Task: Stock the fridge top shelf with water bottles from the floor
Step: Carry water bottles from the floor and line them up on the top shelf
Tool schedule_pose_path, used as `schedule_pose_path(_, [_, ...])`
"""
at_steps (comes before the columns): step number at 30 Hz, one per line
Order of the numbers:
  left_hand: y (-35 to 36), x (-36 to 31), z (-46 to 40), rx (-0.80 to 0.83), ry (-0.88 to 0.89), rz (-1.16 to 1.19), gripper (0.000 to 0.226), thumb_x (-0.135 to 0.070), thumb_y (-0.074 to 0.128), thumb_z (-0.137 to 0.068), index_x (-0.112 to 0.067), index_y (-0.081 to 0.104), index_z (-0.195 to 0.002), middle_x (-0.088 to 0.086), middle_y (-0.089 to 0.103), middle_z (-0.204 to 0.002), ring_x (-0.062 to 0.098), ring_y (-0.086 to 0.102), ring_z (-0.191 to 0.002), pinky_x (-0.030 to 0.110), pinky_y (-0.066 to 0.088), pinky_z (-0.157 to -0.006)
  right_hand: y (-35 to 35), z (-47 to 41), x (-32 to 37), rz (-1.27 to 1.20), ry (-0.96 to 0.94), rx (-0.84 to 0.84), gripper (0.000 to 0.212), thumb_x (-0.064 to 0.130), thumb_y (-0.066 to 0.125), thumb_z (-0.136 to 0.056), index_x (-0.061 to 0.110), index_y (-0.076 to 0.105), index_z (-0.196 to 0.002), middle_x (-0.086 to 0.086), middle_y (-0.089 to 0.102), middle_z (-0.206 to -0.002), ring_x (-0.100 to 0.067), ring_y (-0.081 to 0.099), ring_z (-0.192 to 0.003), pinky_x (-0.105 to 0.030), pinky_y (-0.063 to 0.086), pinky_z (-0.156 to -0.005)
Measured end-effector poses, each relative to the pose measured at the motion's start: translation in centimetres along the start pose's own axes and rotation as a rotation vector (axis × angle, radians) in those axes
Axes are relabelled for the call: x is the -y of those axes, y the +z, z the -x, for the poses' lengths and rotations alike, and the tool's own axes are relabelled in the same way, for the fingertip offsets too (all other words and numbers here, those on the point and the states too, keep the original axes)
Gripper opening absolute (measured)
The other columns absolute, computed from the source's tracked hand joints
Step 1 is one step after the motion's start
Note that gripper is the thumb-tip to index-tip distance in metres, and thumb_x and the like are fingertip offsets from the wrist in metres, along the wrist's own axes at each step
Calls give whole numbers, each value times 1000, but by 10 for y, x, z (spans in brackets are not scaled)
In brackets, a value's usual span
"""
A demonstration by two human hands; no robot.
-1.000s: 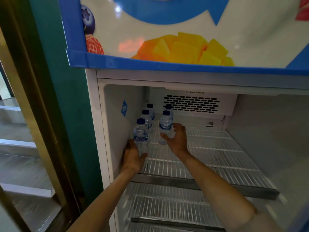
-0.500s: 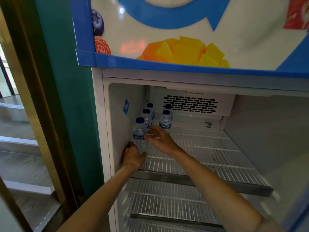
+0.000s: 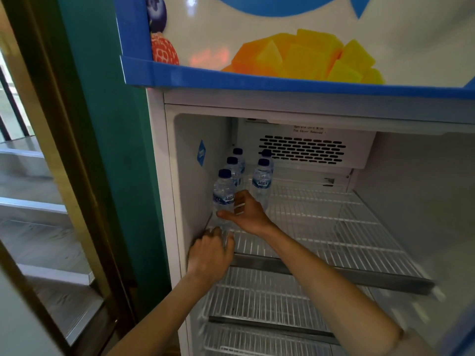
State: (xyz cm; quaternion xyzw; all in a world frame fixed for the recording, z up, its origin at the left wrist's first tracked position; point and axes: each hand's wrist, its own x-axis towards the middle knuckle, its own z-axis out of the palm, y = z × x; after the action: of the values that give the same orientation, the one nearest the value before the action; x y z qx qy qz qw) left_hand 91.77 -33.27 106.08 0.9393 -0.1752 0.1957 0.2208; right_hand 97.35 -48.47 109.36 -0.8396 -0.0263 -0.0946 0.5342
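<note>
At the far left of the frame, a gold-toned door frame (image 3: 46, 140) and a teal wall panel (image 3: 110, 150) border an open display fridge (image 3: 159, 176), whose header at upper centre carries printed fruit: a blueberry (image 3: 156, 15), a raspberry (image 3: 164, 51) and yellow mango cubes (image 3: 308, 57). Inside, against the left wall, five small water bottles with dark blue caps stand upright on the white wire top shelf (image 3: 334, 227) in two short rows; a blue diamond sticker (image 3: 201, 152) sits on the wall beside them. The left hand (image 3: 209, 255) curls around the base of the front bottle (image 3: 223, 194), hiding its bottom, at the shelf's front left corner. The right hand (image 3: 244, 213) reaches in from lower right, thumb laid across the same bottle's lower body and fingers wrapped behind it, partly covering the foot of the neighbouring bottle (image 3: 262, 177). Half a second ago the right hand was just arriving at this bottle with looser fingers; a second ago it held the neighbouring bottle instead, while the left hand has stayed low on the front one. Both nearer labels read "AQUA". On the vent cover (image 3: 303, 152) at centre rear, faint print reads "Operate Unit With The Cover Removed". A second wire shelf (image 3: 270, 304) lies below.
</note>
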Motion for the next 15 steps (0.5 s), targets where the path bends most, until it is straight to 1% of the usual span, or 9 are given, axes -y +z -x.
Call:
schedule_pose_path(2, [1,1,3,-16,26,-39,44,-45,31,-99,-13,59,-109,9,68,-102,23,67,-79,30,50,-66,0,0,0,-13,28,60,67,40,87,-72,24,52,-127,13,61,-111,-6,59,-101,-14,47,-81])
schedule_pose_path(3, [2,2,3,-13,32,-45,44,-45,31,-99,-13,59,-108,8,68,-102,23,67,-79,30,49,-66,-1,-1,-1,-20,42,108,67,37,86,-73,24,52,-130,13,62,-114,-6,60,-104,-16,48,-85])
schedule_pose_path(5, [3,3,3,-14,44,-43,43,-45,31,-99,-13,59,-106,9,67,-101,23,66,-78,30,48,-64,-1,-3,-4,-29,55,176,67,31,87,-74,23,54,-132,10,66,-120,-7,63,-109,-25,50,-98])
schedule_pose_path(6, [3,3,3,-20,51,-41,43,-44,32,-99,-12,60,-105,9,67,-100,23,66,-77,29,47,-64,-1,-4,-7,-33,52,180,66,27,87,-73,22,56,-131,8,67,-120,-7,64,-109,-29,51,-101])
schedule_pose_path(8, [3,3,3,-26,66,-40,43,-44,32,-99,-13,62,-101,8,68,-99,22,66,-76,29,47,-64,-1,-6,-9,-37,59,147,66,27,90,-70,20,59,-127,6,69,-117,-9,66,-107,-32,52,-100])
schedule_pose_path(9, [3,4,3,-25,71,-40,44,-44,32,-99,-14,63,-99,7,68,-99,21,66,-77,29,48,-64,0,-6,-9,-32,59,122,66,29,91,-68,19,59,-125,6,70,-114,-10,66,-104,-30,54,-96])
schedule_pose_path(12, [3,5,3,-17,79,-33,44,-44,32,-99,-15,64,-94,6,68,-99,20,66,-77,30,49,-66,2,-5,-4,10,53,68,66,35,90,-68,22,56,-122,10,66,-109,-4,63,-97,-16,50,-81])
schedule_pose_path(13, [2,5,3,-19,83,-36,43,-44,32,-99,-15,64,-93,6,68,-99,20,66,-77,29,49,-66,3,-6,-4,18,55,69,68,37,90,-67,23,55,-123,9,66,-110,-4,62,-98,-16,49,-81])
schedule_pose_path(15, [1,5,3,-23,86,-51,43,-44,32,-99,-15,64,-96,6,67,-100,20,66,-79,28,47,-66,2,-9,-4,18,65,104,71,40,90,-66,24,55,-126,8,67,-114,-7,64,-103,-22,51,-90])
